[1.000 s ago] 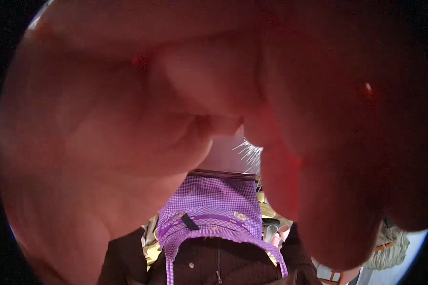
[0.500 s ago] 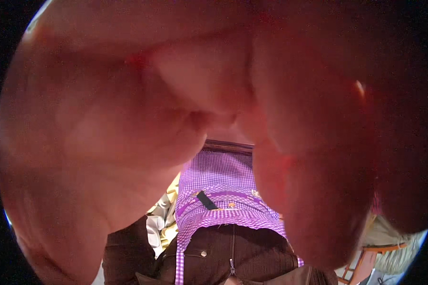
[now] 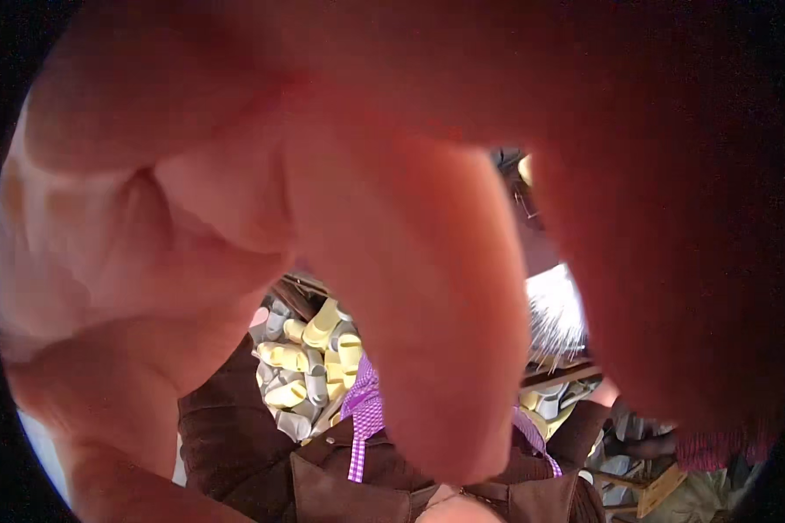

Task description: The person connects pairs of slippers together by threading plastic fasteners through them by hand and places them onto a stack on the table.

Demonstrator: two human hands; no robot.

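Observation:
A hand fills most of the view, very close and blurred. It seems to be my left hand (image 3: 227, 209), since its wrist comes up from the lower left. Its fingers are apart, one long finger hanging down the middle and a dark red, shadowed one at the right. Nothing shows between them. Beside the brown right sleeve (image 3: 582, 418), a small part of what looks like my right hand (image 3: 607, 391) shows; its fingers are hidden. Behind the near fingers, strips of my purple checked apron (image 3: 368, 401) lie over a brown jacket (image 3: 235, 436).
A heap of rounded yellow and grey pieces (image 3: 301, 366), kind unclear, lies behind my left side. A bright white bristly patch (image 3: 556, 314) shows between the fingers. At the lower right are a wooden frame (image 3: 661, 490) and magenta striped cloth (image 3: 720, 449).
The near hand has shifted and turned, and a gap has opened between its fingers at the right. The view has tilted: less apron shows, and more of the yellow and grey heap.

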